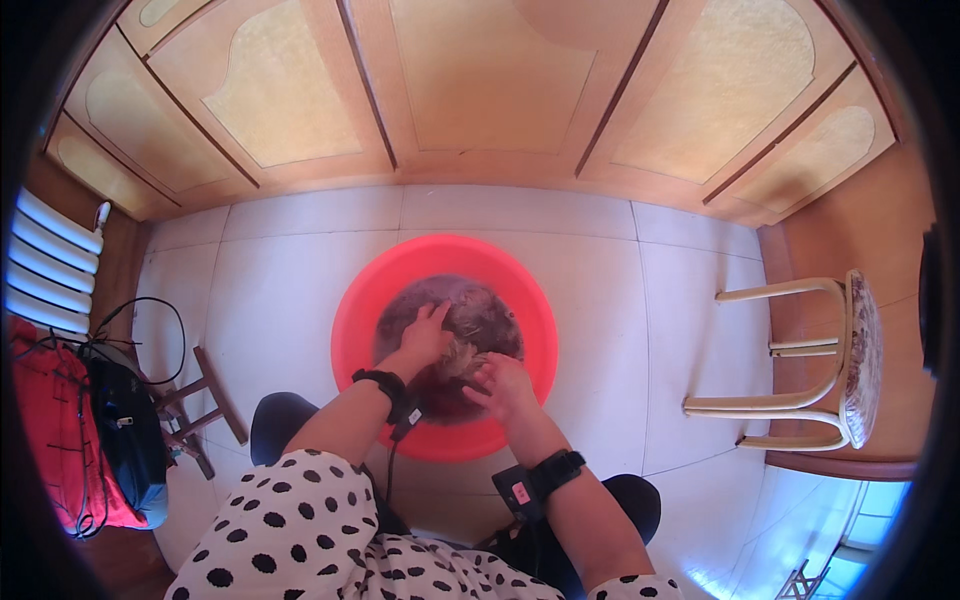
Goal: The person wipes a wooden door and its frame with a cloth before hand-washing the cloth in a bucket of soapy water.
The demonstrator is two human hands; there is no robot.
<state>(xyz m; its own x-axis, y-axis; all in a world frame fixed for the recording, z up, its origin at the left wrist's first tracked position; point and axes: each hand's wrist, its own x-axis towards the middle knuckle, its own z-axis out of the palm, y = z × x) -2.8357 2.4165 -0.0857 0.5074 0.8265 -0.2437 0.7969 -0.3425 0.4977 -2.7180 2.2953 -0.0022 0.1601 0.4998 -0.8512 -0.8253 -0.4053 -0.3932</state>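
A round red basin (346,335) stands on the floor before me, holding dark, murky water and a wet mass (478,312) that looks like soaked dark cloth. A paler, yellowish crumpled part (460,358) shows between my hands. My left hand (428,335) reaches over the wet mass with its fingers stretched out and touching it. On the near right side of the basin is my right hand (503,385), fingers bent but apart, close beside the pale part. Neither hand is seen gripping anything. Each wrist wears a black strap with a small device.
Wooden cabinet doors (490,80) line the far side. To the right lies a metal-framed chair (800,402) with a patterned seat. At left are a white radiator (55,262), a red and black bag (90,430), cables and a brown folding stand (215,395). Pale tiles (270,270) cover the floor.
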